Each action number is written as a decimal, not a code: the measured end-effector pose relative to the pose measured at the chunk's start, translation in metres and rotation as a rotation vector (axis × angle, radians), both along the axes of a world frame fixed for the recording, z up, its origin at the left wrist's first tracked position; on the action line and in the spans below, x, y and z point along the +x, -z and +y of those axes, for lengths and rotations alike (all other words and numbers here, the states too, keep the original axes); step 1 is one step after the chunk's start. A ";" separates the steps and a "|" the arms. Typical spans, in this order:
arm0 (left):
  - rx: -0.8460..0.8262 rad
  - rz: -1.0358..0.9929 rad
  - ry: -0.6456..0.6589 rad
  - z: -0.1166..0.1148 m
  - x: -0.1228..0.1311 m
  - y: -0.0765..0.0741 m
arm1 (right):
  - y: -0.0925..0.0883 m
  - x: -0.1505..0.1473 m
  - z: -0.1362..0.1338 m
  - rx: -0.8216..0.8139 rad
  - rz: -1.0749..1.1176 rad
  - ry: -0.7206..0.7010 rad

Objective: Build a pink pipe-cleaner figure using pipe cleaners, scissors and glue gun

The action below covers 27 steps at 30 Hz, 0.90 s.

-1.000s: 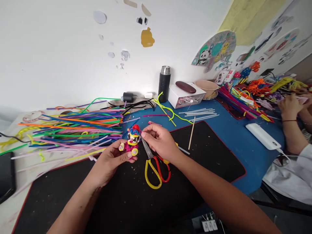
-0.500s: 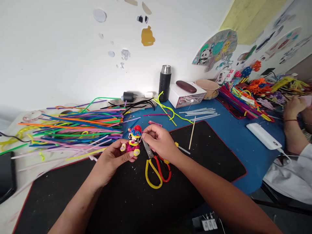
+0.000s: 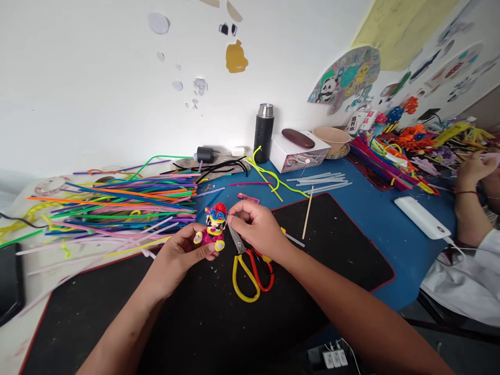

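Between the thumb and fingers of my left hand (image 3: 186, 250) is a small pipe-cleaner figurine (image 3: 214, 224). It stands upright, with a red and blue hat, a black-and-white face and a pink body with yellow-rimmed ends. My right hand (image 3: 252, 224) is pinched at the right side of the figurine's head; whatever is between those fingertips is too small to make out. Below that hand lie scissors (image 3: 247, 278) with one yellow and one red handle, their blades partly covered by my fingers. A black mat (image 3: 187, 323) spreads beneath.
Many coloured pipe cleaners (image 3: 128, 200) lie at the left. A dark thermos (image 3: 264, 133), a white box (image 3: 287, 156) and a bowl (image 3: 332, 136) stand along the wall. Glue sticks (image 3: 324, 181), a wooden stick (image 3: 308, 213) and a white power bank (image 3: 422, 217) lie rightward. Another person's hand (image 3: 474, 169) is at far right.
The figurine's head has turned slightly, so more of its face shows. Both my hands keep nearly the same place and grip.
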<state>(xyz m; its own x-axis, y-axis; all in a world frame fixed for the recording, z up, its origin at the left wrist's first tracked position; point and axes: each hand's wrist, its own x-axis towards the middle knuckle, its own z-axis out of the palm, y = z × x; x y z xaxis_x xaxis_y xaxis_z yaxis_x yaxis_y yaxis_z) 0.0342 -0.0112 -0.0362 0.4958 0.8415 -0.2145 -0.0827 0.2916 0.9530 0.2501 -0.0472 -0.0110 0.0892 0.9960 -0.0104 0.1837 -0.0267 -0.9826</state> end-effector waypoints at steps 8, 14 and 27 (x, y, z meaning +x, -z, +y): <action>-0.009 -0.003 -0.004 0.001 0.000 0.001 | 0.000 0.001 0.000 -0.033 0.061 -0.006; -0.032 -0.014 -0.026 0.001 -0.002 0.006 | 0.004 0.003 0.002 -0.037 0.157 0.008; 0.003 -0.042 -0.046 0.002 -0.002 0.008 | 0.004 0.005 -0.003 -0.063 0.276 0.035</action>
<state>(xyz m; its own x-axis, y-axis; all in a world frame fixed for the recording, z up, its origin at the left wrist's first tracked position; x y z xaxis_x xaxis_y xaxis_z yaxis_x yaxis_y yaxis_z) 0.0325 -0.0093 -0.0443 0.4654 0.8641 -0.1916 -0.1355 0.2835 0.9494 0.2548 -0.0502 -0.0150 0.1087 0.9889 -0.1009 -0.0927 -0.0910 -0.9915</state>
